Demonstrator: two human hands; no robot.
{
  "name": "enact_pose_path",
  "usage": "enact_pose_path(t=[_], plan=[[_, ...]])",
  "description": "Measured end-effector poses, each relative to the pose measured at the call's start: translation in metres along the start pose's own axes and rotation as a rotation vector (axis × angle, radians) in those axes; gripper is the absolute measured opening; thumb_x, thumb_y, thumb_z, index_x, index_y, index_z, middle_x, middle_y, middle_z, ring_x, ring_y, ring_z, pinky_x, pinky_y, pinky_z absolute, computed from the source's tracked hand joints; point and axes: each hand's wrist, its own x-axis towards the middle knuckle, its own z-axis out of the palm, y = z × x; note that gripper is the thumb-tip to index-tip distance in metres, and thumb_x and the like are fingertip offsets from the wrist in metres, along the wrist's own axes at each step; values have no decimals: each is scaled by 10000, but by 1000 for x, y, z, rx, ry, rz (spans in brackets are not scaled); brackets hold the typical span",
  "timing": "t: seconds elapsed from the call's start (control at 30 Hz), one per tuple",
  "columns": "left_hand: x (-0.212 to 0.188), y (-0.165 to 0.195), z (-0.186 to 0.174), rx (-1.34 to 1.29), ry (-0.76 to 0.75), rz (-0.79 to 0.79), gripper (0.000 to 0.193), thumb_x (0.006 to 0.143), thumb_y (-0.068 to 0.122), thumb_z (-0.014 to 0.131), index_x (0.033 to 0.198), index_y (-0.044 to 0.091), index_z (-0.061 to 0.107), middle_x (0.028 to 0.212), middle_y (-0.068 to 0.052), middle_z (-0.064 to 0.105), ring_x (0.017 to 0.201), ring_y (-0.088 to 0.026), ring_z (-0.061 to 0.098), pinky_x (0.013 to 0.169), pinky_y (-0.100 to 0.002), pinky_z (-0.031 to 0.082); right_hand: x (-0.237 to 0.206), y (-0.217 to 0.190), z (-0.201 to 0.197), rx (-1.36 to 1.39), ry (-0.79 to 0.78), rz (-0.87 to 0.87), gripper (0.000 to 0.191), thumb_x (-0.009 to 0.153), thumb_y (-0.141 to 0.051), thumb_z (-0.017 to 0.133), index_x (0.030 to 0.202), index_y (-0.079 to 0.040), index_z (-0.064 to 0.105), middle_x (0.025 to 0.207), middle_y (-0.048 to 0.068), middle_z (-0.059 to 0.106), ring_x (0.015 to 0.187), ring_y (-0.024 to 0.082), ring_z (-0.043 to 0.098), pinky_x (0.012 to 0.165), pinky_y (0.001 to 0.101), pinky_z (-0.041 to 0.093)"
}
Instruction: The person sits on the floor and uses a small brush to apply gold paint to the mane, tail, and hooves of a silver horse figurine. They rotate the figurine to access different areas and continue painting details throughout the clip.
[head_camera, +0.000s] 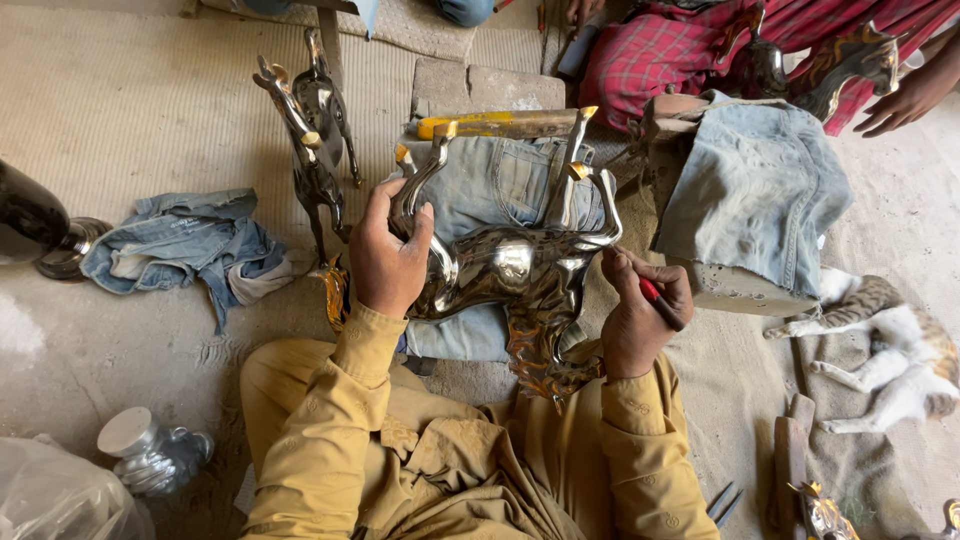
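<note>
Polished metal horse figurine (510, 270) lies legs-up on denim over the lap | looks heavy, rigid, slick; best held at body or legs | left hand (385, 262) clamps its rear leg | right hand (640, 320) pinches a red-handled tool (662, 303) at its belly | count: one in hand, two more horses standing far left (315, 140), one cat (885, 340) right.

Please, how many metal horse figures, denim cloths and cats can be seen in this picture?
Metal horses: 4 — held one, standing one, two by the other person
Denim cloths: 3
Cats: 1
Total: 8
</note>
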Motion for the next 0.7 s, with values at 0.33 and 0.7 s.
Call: enact_pose_path(t=[0.33,0.7], plan=[[-1,-2,1,-14,3,-3,294,967,123,723,1224,15,631,1007,-125,742,888,-234,732,800,-352,561,-5,7,-8,-9,-105,4,166,994,86,688,906,2,575,1022,233,742,1009,259,765,914,373,669],[-2,0,1,-2,20,-21,285,967,135,726,1218,20,657,1004,-122,754,879,-238,735,797,-360,563,23,-9,-37,-292,-471,50,157,889,113,750,861,19,628,1005,147,743,1049,243,761,909,325,624]])
